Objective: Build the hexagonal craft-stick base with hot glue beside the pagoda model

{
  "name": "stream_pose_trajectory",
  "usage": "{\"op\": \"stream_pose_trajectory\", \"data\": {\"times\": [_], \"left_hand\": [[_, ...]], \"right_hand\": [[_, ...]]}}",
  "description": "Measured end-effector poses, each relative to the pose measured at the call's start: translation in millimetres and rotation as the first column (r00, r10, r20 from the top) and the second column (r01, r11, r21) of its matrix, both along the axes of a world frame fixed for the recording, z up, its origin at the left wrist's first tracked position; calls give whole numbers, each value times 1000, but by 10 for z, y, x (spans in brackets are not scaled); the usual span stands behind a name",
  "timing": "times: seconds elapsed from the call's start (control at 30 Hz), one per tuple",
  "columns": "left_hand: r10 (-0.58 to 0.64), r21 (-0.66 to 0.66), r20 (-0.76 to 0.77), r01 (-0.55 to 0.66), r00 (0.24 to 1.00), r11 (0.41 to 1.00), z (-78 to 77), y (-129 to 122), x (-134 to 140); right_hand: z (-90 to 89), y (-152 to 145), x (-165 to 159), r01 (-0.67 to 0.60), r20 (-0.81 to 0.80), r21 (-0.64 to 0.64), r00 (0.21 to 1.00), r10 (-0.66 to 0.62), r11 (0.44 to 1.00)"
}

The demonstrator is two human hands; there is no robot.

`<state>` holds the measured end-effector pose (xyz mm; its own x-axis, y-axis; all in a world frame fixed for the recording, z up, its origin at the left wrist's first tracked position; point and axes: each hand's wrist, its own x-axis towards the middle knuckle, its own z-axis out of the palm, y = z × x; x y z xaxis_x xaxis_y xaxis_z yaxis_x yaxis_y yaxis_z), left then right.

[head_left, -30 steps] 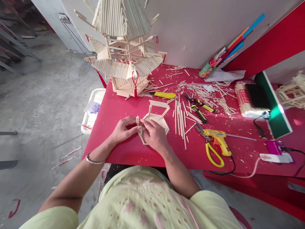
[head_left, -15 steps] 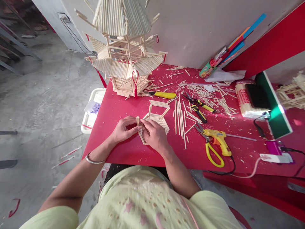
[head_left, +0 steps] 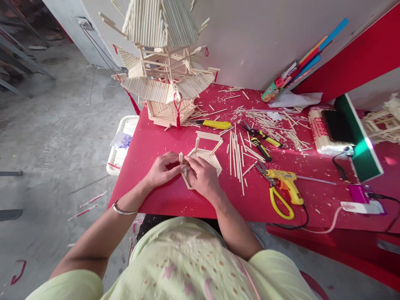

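Note:
A small many-sided frame of pale wooden sticks [head_left: 213, 160] lies near the table's front edge, with short posts and a rail raised on its far side. At its left corner my left hand [head_left: 164, 168] pinches a short upright stick post [head_left: 181, 158] between thumb and fingers. My right hand [head_left: 201, 175] is closed at the same corner, fingertips close to the post's base. What lies between the right fingertips is hidden. Just right of the frame lie several loose sticks [head_left: 236, 156].
A tall stick pagoda [head_left: 162, 83] with red tassels stands at the back left. To the right lie a yellow utility knife [head_left: 216, 124], cutting pliers [head_left: 261, 141], yellow-handled scissors [head_left: 279, 202] and a yellow glue gun [head_left: 289, 183] with its cord. Stick scraps litter the red table [head_left: 250, 204].

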<state>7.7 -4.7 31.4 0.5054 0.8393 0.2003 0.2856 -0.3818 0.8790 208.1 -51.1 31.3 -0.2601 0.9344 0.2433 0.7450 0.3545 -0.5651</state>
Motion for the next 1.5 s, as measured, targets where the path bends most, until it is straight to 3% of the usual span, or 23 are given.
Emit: {"op": "stream_pose_trajectory", "data": {"times": [0.53,1.5], "left_hand": [[5,24,-8,-5,1000,1000,-72,20,-11],[11,22,1,-11,1000,1000,-28,15,8]], "right_hand": [[18,2,-3,-3,10,19,1000,2,1000],[4,-4,-13,-1,7,18,1000,1,1000]]}}
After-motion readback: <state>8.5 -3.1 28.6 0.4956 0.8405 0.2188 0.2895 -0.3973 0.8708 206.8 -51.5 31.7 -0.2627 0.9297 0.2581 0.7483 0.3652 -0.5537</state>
